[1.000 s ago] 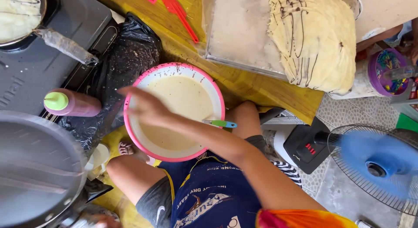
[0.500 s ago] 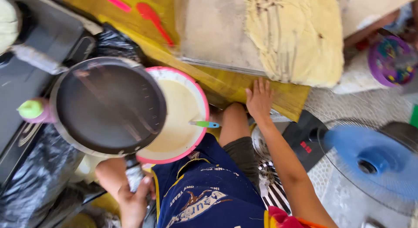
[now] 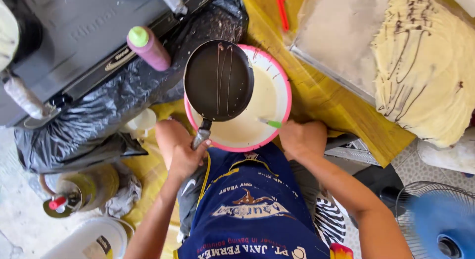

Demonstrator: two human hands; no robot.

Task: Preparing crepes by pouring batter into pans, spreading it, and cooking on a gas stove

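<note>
My left hand (image 3: 187,157) grips the handle of a small black frying pan (image 3: 218,80). The pan is held over the left half of a pink-rimmed bowl (image 3: 284,108) of pale batter and has thin streaks of batter on its dark surface. My right hand (image 3: 302,139) is at the bowl's near right rim, fingers curled, right beside the green handle of a utensil (image 3: 271,123) that pokes out of the batter. Whether that hand grips the handle or the rim is hidden. The bowl sits at the edge of a yellow table (image 3: 316,98), just above my blue apron.
A grey stove (image 3: 74,36) stands on black plastic sheeting (image 3: 109,115) at the left, with a pink bottle (image 3: 148,48) beside it. A tray (image 3: 331,46) with stacked chocolate-drizzled crepes (image 3: 425,66) sits far right. A blue fan (image 3: 438,224) and a white bucket (image 3: 94,236) are on the floor.
The pan has shifted right and now hangs over the bowl's batter. My right hand has left the table edge and come to the bowl's rim by the green handle.
</note>
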